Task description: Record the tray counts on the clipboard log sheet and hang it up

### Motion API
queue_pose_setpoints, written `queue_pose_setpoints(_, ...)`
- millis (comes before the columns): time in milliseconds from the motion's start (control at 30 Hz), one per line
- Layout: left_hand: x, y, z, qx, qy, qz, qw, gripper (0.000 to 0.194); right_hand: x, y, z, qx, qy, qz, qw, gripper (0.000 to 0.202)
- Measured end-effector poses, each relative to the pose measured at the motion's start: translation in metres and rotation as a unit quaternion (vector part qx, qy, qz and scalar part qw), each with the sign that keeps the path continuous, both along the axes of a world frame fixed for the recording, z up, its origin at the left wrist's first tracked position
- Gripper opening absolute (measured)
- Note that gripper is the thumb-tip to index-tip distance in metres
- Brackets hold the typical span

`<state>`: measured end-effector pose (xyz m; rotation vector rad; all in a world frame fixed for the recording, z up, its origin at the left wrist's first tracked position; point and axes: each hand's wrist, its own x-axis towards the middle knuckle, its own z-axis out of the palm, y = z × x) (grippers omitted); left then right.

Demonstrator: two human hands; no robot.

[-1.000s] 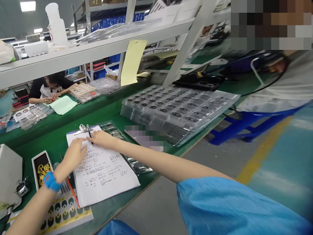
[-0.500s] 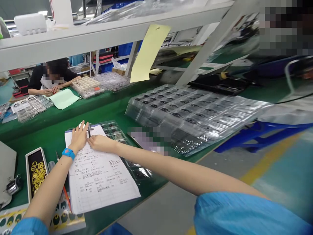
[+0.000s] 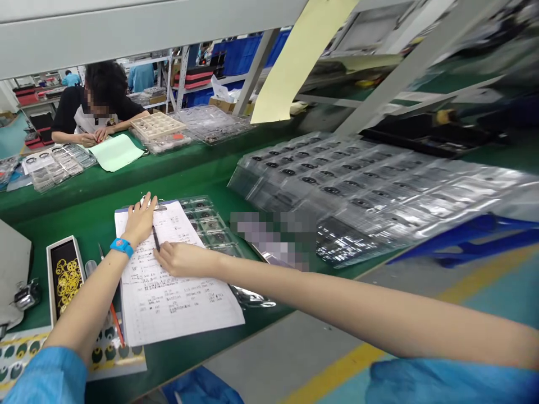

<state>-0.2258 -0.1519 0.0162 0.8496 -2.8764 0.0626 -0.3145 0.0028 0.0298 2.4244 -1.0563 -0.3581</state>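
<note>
Reaching over the green table (image 3: 177,357), the person has both hands at a clipboard (image 3: 121,211) on the near left side, loaded with written sheets (image 3: 181,311). The left hand (image 3: 142,224), a blue wristband (image 3: 122,246) at its wrist, lies over the metal clip (image 3: 160,208) at the far end, its fingers slightly apart; whether they squeeze the clip I can't tell from here. The right hand (image 3: 179,259), fingers drawn narrow, holds the near end of a dark pen (image 3: 156,237), which slants over the paper toward the clip. Left of the board are an orange stick (image 3: 117,325) and a box (image 3: 62,253) of yellow rings (image 3: 69,283). A clear tray (image 3: 213,224) shows just past the sheets' right edge; stacked clear trays (image 3: 357,185) stand farther right. At far left a co-worker (image 3: 103,101) sits bent behind a pale green sheet (image 3: 117,152).
</note>
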Motion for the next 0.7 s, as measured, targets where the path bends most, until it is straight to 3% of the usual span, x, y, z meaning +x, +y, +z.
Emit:
queue_pose_setpoints(133, -0.002, -0.004, -0.003, 0.005, 0.010, -0.009, 1.000, 0.060, -0.010, 0.040, 0.006, -0.094, -0.082, -0.015, 0.992, 0.030)
queue_pose_setpoints(200, -0.003, -0.002, 0.002, 0.011, 0.018, -0.002, 1.000, 0.059, -0.013, 0.062, 0.014, -0.203, -0.167, -0.002, 0.965, 0.024)
queue_pose_setpoints(267, 0.001, 0.008, 0.015, 0.011, 0.031, 0.012, 0.999, 0.056, -0.012, 0.084, 0.021, -0.295, -0.267, 0.015, 0.917, 0.014)
queue_pose_setpoints(333, 0.017, 0.029, 0.031, 0.004, 0.033, 0.012, 0.999, 0.052, -0.007, 0.107, 0.022, -0.322, -0.390, -0.011, 0.863, 0.013)
queue_pose_setpoints(433, 0.061, 0.084, 0.046, 0.002, -0.004, -0.064, 0.998, 0.033, 0.005, 0.136, 0.012, -0.367, -0.529, -0.123, 0.755, 0.007)
queue_pose_setpoints(500, 0.098, 0.128, 0.041, 0.005, -0.019, -0.114, 0.993, 0.024, 0.017, 0.149, 0.002, -0.362, -0.587, -0.161, 0.706, 0.018)
queue_pose_setpoints(533, 0.116, 0.149, 0.035, -0.016, 0.000, -0.140, 0.990, 0.025, 0.023, 0.151, -0.003, -0.328, -0.609, -0.159, 0.704, 0.025)
queue_pose_setpoints(567, 0.132, 0.167, 0.026, -0.089, 0.070, -0.163, 0.980, 0.033, 0.031, 0.152, -0.008, -0.282, -0.621, -0.150, 0.716, 0.029)
queue_pose_setpoints(633, 0.157, 0.191, 0.007, -0.135, 0.119, -0.160, 0.971, 0.047, 0.047, 0.148, -0.017, -0.205, -0.598, -0.127, 0.765, 0.027)
queue_pose_setpoints(700, 0.170, 0.198, -0.008, -0.163, 0.142, -0.157, 0.964, 0.051, 0.060, 0.140, -0.025, -0.170, -0.547, -0.119, 0.811, 0.019)
